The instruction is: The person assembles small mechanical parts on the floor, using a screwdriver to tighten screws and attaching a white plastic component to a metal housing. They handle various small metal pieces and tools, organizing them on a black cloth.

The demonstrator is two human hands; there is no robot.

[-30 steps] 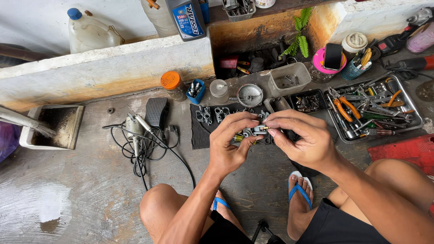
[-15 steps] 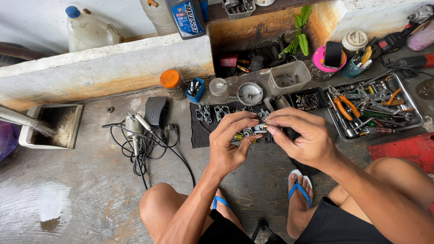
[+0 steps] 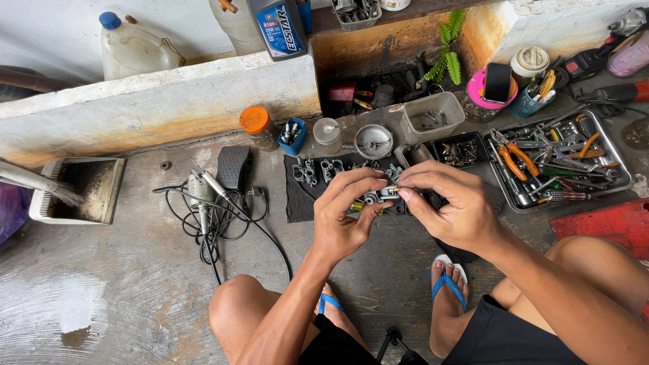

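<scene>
squatting on a stained concrete floor, a person works with both hands over a small metal part, seen from above. far to the left of the hands, a dustpan lies with a brush handle resting in it, and a clear plastic jug with a blue cap stands on a low concrete ledge beyond. nearer, still left of the hands, a rotary tool lies on a tangle of black cable beside a black foot pedal. an orange-lidded jar and a small blue cup of bits stand just beyond that.

the left hand is closed around a small metal part, fingers curled over it and thumb beneath. the right hand meets it from the other side, thumb and forefinger pinching the same part, so the part sits between the two hands, held above a dark cloth. more small metal pieces lie on that cloth just beyond the hands.

beyond the right hand are a round metal dish and a clear plastic tub. to the right of the hands, a metal tray holds pliers with orange grips, screwdrivers and other tools. a red object lies near the person's right knee. blue flip-flops show below the hands.
</scene>
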